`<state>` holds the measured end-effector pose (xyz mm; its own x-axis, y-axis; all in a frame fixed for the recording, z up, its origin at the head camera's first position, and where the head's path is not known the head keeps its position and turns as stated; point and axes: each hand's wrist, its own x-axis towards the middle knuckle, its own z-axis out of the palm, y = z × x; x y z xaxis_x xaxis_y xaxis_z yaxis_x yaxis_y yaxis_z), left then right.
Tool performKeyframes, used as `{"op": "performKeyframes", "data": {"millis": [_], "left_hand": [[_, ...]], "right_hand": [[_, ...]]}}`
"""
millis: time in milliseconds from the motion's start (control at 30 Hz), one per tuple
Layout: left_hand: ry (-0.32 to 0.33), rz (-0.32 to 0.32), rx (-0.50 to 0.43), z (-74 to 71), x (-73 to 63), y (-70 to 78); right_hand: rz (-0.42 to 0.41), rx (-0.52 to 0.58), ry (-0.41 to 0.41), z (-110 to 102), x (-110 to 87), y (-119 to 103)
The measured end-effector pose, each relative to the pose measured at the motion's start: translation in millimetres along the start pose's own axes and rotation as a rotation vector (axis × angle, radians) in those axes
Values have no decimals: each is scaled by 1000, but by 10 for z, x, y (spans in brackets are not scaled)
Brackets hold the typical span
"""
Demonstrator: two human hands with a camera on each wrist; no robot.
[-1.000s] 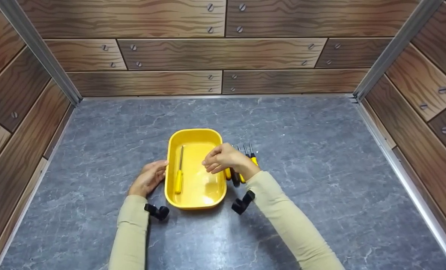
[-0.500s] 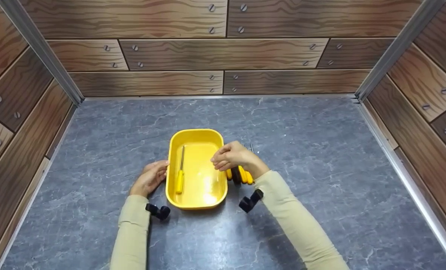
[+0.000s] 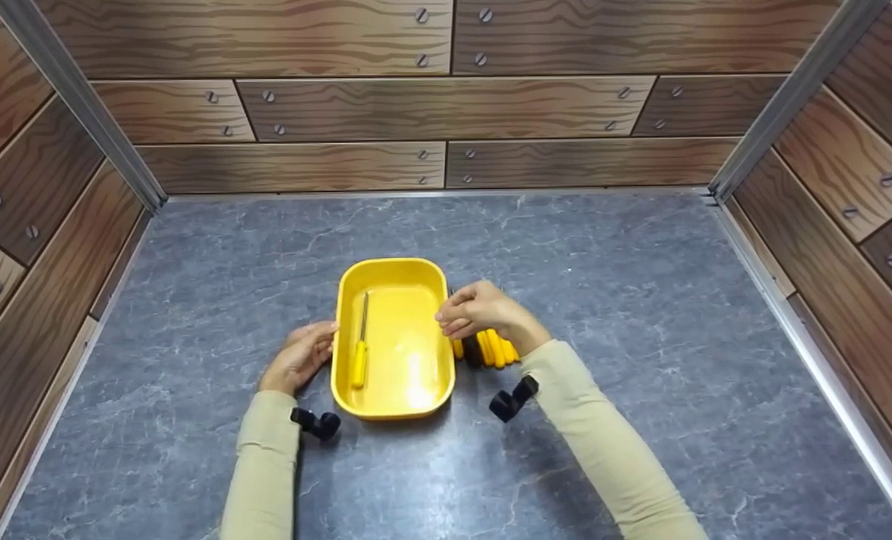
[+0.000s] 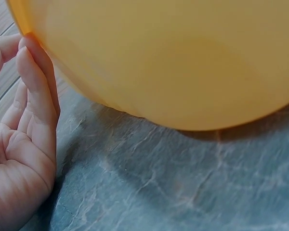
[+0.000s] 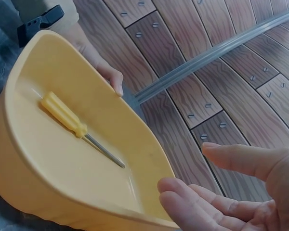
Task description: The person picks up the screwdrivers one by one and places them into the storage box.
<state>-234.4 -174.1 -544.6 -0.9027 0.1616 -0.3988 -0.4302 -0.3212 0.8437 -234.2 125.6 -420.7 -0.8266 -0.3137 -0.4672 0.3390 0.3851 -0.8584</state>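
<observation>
A yellow plastic bin (image 3: 393, 412) stands on the grey marbled table, with a yellow-handled screwdriver (image 3: 359, 356) lying along its left side inside. The left hand (image 3: 299, 356) holds the bin's left rim by the fingertips; in the left wrist view its thumb (image 4: 36, 79) and a finger meet at the bin's edge. Over the right rim hovers the right hand (image 3: 483, 311), which holds nothing. In the right wrist view its thumb (image 5: 241, 159) stands apart from the fingers. Below it, several screwdrivers (image 3: 494, 349) with yellow and black handles lie beside the bin, partly hidden.
Wood-patterned walls (image 3: 446, 109) enclose the table at the back and both sides, with metal strips along the corners. A black wrist camera (image 3: 316, 424) is on the left sleeve and another wrist camera (image 3: 513, 399) on the right.
The right hand has moved right, from over the inside of the bin to its right rim above the screwdrivers. The left hand stays on the left rim.
</observation>
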Motion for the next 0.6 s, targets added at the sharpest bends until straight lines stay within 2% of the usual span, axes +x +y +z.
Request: {"op": "performKeyframes", "data": {"millis": [600], "left_hand": [[-11, -13, 3, -3, -18, 14]], "right_hand": [[34, -7, 21, -183, 11, 106]]}}
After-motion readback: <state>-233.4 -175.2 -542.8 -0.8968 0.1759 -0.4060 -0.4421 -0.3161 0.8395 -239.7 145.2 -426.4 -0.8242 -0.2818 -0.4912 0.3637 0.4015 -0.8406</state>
